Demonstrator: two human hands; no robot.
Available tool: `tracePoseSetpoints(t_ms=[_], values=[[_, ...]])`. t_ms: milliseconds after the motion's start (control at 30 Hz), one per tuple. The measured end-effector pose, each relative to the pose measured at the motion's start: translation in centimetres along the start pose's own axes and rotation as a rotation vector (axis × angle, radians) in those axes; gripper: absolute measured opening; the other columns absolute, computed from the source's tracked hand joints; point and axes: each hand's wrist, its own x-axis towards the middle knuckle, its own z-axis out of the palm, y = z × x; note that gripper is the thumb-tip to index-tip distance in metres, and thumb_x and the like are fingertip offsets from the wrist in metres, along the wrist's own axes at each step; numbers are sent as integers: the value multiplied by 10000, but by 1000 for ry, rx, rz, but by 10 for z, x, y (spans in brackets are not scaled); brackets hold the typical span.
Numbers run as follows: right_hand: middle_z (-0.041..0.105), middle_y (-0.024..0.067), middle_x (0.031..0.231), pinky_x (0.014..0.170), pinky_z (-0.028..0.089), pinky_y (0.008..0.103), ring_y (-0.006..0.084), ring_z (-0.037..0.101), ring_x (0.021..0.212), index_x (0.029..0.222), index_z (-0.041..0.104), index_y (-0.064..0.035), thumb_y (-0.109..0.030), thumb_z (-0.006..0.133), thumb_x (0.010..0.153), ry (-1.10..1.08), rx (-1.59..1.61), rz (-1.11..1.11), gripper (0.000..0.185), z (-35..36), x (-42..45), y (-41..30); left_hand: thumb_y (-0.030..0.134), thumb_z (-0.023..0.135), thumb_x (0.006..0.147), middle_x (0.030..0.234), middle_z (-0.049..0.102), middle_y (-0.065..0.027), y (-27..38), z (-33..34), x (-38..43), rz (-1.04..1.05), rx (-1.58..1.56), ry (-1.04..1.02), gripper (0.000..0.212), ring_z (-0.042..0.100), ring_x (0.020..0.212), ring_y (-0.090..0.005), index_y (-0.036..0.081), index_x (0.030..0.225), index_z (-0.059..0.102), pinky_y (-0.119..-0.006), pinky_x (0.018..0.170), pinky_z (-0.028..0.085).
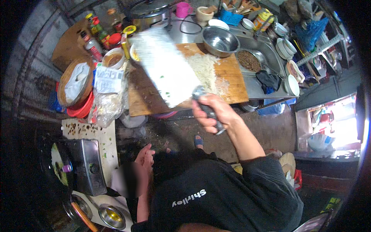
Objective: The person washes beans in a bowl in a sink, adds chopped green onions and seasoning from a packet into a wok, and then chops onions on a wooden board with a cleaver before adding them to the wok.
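Observation:
My right hand (216, 111) grips the dark handle of a cleaver with a broad metal blade (169, 68). Blurred and bright, the blade is held up over a wooden cutting board (233, 78), with small green bits on its face. Flour or dough residue (205, 69) covers the middle of the board. My left hand (145, 156) is low beside my body, away from the board, its fingers bent; whether it holds anything is unclear. A steel bowl (221, 41) stands at the board's far edge.
Right of the board, a steel sink (268, 52) holds a pan of brown minced food (249, 61). Bottles, a sauce bowl (113, 59) and a wicker basket (62, 90) crowd the left. A gas stove (94, 168) with a wok (59, 165) and an oil bowl (112, 217) are at lower left.

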Motion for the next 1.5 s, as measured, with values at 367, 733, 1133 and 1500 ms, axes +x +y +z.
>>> tracePoseSetpoints(t_ms=[367, 733, 1133, 1500], values=[[464, 37, 660, 294, 332, 262, 95, 367, 401, 943, 502, -66, -303, 480, 934, 557, 203, -336, 239, -172, -135, -18, 124, 521, 950, 796, 578, -22, 94, 223, 209, 314, 151, -326, 270, 515, 651, -79, -30, 1168, 558, -205, 563, 411], [480, 35, 654, 311, 337, 291, 116, 387, 402, 933, 513, -76, -326, 514, 898, 631, 230, -284, 253, -230, -151, -26, 132, 648, 814, 699, 597, -128, 119, 411, 350, 45, 290, -89, 226, 542, 454, -155, -83, 851, 589, -288, 392, 464], [473, 28, 639, 339, 381, 281, 105, 413, 416, 850, 475, -41, -242, 466, 935, 627, -20, -176, 218, -282, -84, -45, -20, 483, 885, 729, 574, -95, 165, 343, 368, -365, -287, -236, 57, 460, 425, -64, -36, 900, 536, -124, 340, 396], [451, 17, 617, 355, 387, 286, 108, 410, 419, 858, 460, -53, -291, 473, 951, 502, -213, -84, 256, -322, -25, -82, 46, 570, 871, 693, 513, -36, 203, 238, 253, -111, -382, -65, 73, 398, 450, -65, 6, 883, 510, -155, 343, 292]])
